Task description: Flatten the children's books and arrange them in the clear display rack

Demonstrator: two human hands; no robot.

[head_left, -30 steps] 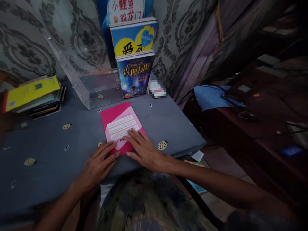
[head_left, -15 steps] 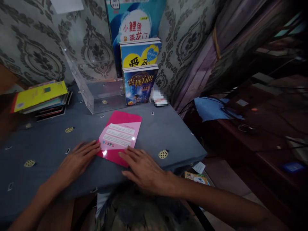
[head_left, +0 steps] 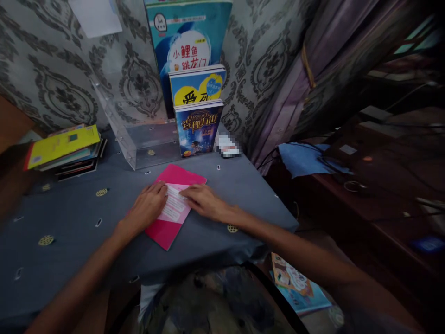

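A thin pink book with a pale band of printed text lies flat and slanted on the cloth-covered table in front of me. Across its left edge rests my left hand, fingers bent and close together on the cover. From the other side my right hand reaches over the right edge, its fingertips pressed together on the pale band. The two hands are a short gap apart. Their thumbs and the grip under the edges are mostly hidden.
Behind the book stands a clear acrylic rack with upright books, a blue one in front. A pile of books lies at the left. Beyond the table's right edge are cables and a blue cloth. More books lie below.
Both hands have moved up and inward from the book's near part onto its middle. The pink book has turned slightly, its near corner now closer to me. Their fingers have bent.
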